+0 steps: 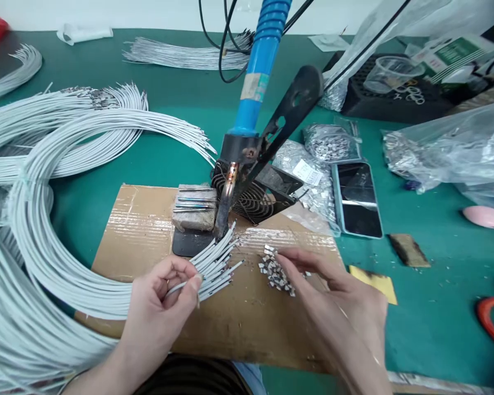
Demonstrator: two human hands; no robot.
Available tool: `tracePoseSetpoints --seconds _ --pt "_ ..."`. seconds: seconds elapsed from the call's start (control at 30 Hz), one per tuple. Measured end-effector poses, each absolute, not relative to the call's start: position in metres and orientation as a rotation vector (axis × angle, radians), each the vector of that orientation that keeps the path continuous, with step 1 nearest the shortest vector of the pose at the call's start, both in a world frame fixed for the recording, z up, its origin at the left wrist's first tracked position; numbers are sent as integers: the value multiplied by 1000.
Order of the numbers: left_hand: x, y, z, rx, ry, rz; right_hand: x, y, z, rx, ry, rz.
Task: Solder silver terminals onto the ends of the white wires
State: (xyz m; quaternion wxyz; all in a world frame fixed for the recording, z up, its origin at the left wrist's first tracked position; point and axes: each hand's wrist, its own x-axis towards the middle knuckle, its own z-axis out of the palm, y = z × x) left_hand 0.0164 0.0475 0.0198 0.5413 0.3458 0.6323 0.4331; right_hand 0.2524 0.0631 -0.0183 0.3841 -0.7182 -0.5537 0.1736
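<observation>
The green table (436, 323) runs past both sides of your view. White wires (33, 230) coil along its left side; one bundle loops onto the cardboard sheet (251, 332), its cut ends fanned out near the middle. The sheet's left edge passes under that bundle, its far edge behind the tooling, its right edge under your right wrist.

Your right hand (333, 291) reaches over the sheet's right part, thumb and forefinger tips close together; you cannot tell from here whether a piece sits between them. Your left hand (170, 302) is pinched on a white wire at the fanned end of the bundle. Brown sheet shows between your hands and toward your lap, the widest gap for moving.

Ahead, a blue pipe (267, 55) and a slanting black lever (290, 112) stand over the far edge, with a black round grille (251, 203) below, so your room narrows there. Right of the grille lies a phone (359, 197) on the table. A grey block (191, 220) bearing thin rods sits beyond your left hand. A yellow pad (372, 282) lies just beside your right hand. Smallest, the heaped metal pieces (275, 271) lie on the sheet at your right fingertips, right of the wire ends.
</observation>
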Motion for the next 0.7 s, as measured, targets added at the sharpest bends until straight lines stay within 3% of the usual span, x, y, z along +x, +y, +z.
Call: tracePoseSetpoints --seconds 0.3,0.7 --pt "9 40 -2 962 1491 957 221 58 -14 -1498 -889 1097" --pt "8 39 -2 979 1450 953 211 49 -17 -1431 -886 1320"
